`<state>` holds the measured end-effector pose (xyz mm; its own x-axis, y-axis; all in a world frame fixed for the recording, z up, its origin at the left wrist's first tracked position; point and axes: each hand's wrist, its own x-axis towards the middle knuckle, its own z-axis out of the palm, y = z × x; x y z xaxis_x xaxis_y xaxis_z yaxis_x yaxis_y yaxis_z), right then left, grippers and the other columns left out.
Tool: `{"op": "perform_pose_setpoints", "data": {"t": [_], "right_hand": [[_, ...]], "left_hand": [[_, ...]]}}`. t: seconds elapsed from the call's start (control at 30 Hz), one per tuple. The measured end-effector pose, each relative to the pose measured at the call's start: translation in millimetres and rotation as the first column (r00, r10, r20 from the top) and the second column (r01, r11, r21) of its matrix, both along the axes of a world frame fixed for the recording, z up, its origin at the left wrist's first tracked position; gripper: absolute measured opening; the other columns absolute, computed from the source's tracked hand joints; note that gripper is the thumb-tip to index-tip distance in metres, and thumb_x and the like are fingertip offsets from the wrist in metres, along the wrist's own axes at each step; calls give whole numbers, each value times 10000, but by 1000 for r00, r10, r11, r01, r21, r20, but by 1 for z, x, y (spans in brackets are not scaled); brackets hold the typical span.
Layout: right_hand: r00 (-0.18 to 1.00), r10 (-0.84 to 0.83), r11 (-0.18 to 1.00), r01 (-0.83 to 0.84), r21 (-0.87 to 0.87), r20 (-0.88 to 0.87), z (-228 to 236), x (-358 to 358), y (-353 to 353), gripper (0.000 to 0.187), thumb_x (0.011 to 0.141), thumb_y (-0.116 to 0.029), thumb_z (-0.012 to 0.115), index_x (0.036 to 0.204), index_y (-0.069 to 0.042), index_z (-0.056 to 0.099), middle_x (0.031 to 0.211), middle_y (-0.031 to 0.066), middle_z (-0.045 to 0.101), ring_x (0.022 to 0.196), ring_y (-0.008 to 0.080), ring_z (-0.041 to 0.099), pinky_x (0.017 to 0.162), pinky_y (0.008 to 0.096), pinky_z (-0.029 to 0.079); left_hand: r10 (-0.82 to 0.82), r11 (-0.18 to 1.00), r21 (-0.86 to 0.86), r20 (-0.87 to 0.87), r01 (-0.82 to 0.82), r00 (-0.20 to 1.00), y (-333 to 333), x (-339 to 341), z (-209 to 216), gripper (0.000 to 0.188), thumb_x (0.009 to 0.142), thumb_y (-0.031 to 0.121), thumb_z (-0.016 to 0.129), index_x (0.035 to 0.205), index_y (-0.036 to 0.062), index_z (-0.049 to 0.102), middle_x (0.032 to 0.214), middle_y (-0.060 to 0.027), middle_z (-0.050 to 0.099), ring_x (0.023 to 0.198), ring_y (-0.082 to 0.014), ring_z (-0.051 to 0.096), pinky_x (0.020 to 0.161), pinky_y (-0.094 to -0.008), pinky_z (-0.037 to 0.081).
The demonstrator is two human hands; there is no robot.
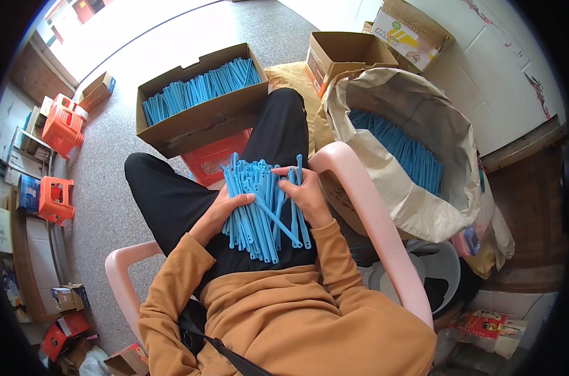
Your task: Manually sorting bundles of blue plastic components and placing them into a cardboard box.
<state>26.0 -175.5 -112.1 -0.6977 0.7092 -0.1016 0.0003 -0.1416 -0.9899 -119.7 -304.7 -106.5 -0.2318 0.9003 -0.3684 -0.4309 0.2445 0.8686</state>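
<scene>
A thick bundle of blue plastic sticks [250, 213] lies over my lap, long and thin with small holes at some ends. My left hand [225, 207] is closed around the bundle's left side, its thumb across the front. On the other side, my right hand [306, 194] pinches a few blue sticks [295, 219] that stand slightly apart from the rest. One stick slants across the bundle toward the lower right. Past my knees, a cardboard box [203, 116] holds rows of similar blue sticks. To the right, an open woven sack [403, 200] contains many more.
Pink chair armrests [378, 225] flank me. The cardboard box rests on a red stool [215, 156]. An open carton [347, 53] stands behind the sack. Orange stools [56, 199] are at the left, and a grey-white basin [444, 269] sits at the lower right.
</scene>
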Motion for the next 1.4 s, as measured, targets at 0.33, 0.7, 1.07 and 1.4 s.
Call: {"op": "perform_pose_setpoints", "data": {"t": [0.33, 0.7, 1.07, 1.4], "right_hand": [[981, -80, 931, 9, 366, 179, 6, -3, -2, 172, 743, -88, 633, 889, 0, 656, 610, -6, 558, 530, 42, 493, 490, 186, 390], [946, 252, 963, -267, 47, 201, 19, -1, 7, 274, 729, -184, 703, 899, 17, 629, 610, -18, 534, 515, 46, 468, 474, 184, 366], [992, 119, 984, -124, -127, -45, 9, 0, 1, 218, 723, -170, 704, 866, -28, 619, 726, -15, 578, 627, 51, 512, 572, 180, 387], [981, 185, 976, -190, -103, -55, 6, -1, 1, 257, 813, -199, 589, 957, 13, 577, 888, 41, 598, 818, 77, 540, 737, 224, 436]], "left_hand": [[-3, 1000, 11, 6, 3, 1000, -1, -1, -4, 702, 689, 217, 684, 1225, -1, 286, 1063, -119, 483, 957, -185, 531, 843, -314, 452], [-12, 999, 50, -70, 16, 997, -2, 1, -4, 711, 689, 235, 691, 1227, 0, 290, 1102, -123, 477, 999, -186, 512, 887, -316, 416], [-24, 999, 29, -123, 27, 992, 4, 3, 6, 829, 657, 278, 737, 1269, 1, 252, 1132, -127, 473, 1045, -198, 490, 919, -327, 392], [31, 999, -13, -358, -38, 933, 22, 8, 13, 965, 605, 304, 779, 1302, -30, 202, 1149, -146, 468, 1069, -230, 485, 939, -331, 362]]}}
